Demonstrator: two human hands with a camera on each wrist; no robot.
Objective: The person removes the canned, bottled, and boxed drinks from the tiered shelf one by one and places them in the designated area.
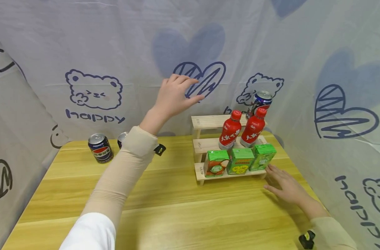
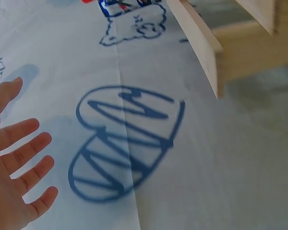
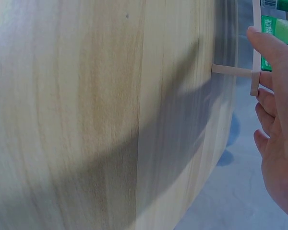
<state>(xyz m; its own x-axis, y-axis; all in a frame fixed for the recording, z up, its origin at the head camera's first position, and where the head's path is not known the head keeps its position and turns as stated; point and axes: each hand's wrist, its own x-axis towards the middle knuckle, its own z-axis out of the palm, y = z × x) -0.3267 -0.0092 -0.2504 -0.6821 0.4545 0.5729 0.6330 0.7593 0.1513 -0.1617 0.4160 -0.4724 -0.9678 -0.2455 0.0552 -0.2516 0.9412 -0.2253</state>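
Raised in the air in front of the curtain, my left hand [image 1: 175, 95] holds nothing, its fingers [image 2: 26, 155] spread apart from the thumb. It is left of and above the three-tier wooden shelf [image 1: 207, 121]. My right hand [image 1: 285, 185] is at the right front end of the shelf, fingers by the bottom tier's edge; in the right wrist view they seem to touch it. On the bottom tier stand three green drink cartons [image 1: 241, 161]. Two red bottles [image 1: 230, 130] are upright on the middle tier. A dark blue can [image 1: 262, 100] stands on the top tier's right side.
A Pepsi can [image 1: 100, 148] stands at the left rear of the wooden table [image 1: 190, 215]. Beside it, a second can [image 1: 122, 138] is mostly hidden by my left arm. A printed curtain [image 1: 136, 41] hangs behind and at both sides.
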